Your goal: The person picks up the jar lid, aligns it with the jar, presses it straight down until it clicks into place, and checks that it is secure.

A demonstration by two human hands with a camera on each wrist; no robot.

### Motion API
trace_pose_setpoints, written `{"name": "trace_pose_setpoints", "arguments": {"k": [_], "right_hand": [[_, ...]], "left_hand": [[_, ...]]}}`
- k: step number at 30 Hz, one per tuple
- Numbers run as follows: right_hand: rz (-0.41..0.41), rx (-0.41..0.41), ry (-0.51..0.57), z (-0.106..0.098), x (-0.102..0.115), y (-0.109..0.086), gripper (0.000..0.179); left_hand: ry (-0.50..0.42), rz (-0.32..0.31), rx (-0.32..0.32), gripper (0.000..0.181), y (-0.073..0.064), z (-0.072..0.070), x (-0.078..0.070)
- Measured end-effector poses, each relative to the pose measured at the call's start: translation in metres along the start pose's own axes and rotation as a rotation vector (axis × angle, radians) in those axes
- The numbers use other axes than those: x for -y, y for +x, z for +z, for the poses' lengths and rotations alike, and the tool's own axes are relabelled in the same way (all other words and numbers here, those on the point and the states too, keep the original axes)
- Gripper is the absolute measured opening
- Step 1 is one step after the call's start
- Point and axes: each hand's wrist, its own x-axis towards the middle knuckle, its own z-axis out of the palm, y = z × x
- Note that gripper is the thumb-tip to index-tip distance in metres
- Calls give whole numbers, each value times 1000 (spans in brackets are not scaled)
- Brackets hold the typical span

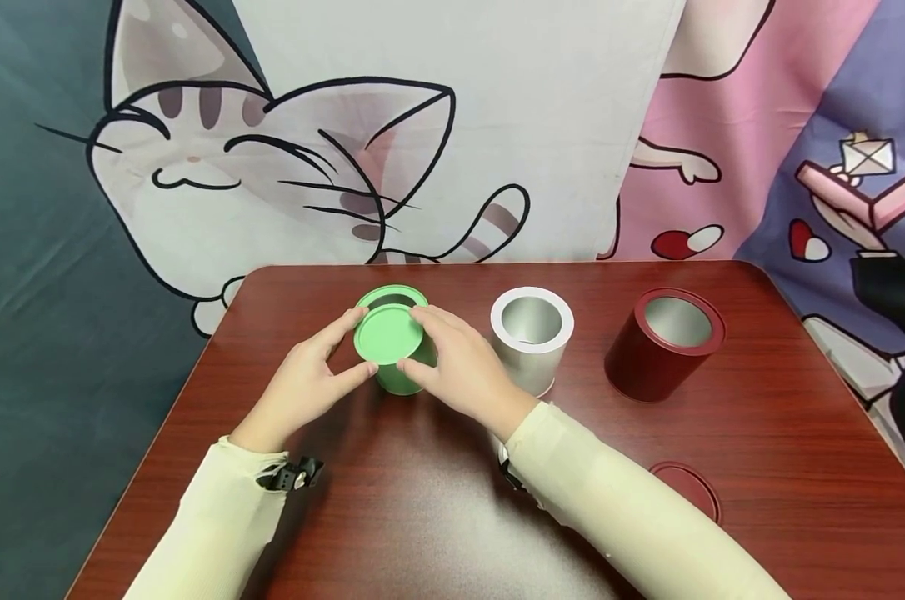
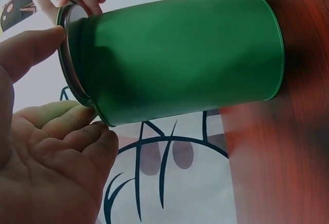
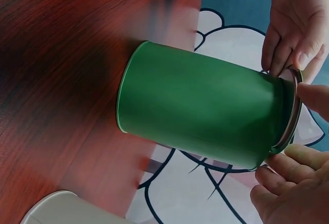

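Note:
A green can point(image 2: 180, 54) stands upright on the table, its mouth partly uncovered at the far side. Over the near part of that mouth lies a round green lid point(image 1: 388, 333), tilted against the rim. My left hand point(image 1: 302, 387) holds the lid's left edge, thumb in front and fingers behind. On the opposite edge, my right hand point(image 1: 467, 362) grips it the same way, with its fingertips beside the can's rim in the right wrist view. The lid's silvery underside edge point(image 3: 294, 116) shows there.
To the right stands a white can point(image 1: 533, 362), uncovered, partly behind my right hand. Farther right is an uncovered dark red can point(image 1: 651, 358). A dark red lid point(image 1: 688, 487) lies nearer, partly hidden by my right sleeve. A cartoon cloth point(image 1: 557, 125) hangs behind the table point(image 1: 392, 517).

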Motion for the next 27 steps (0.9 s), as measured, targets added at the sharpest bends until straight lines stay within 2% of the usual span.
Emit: {"name": "trace_pose_setpoints", "arguments": {"k": [9, 20, 27], "right_hand": [[30, 21, -13, 1, -1, 8, 67], [59, 33, -1, 2, -3, 15, 65], [70, 46, -11, 0, -3, 20, 65]], "left_hand": [[-27, 1, -1, 73, 8, 0, 6], [-77, -35, 28, 73, 17, -1, 9], [-89, -35, 25, 73, 23, -1, 10]]}}
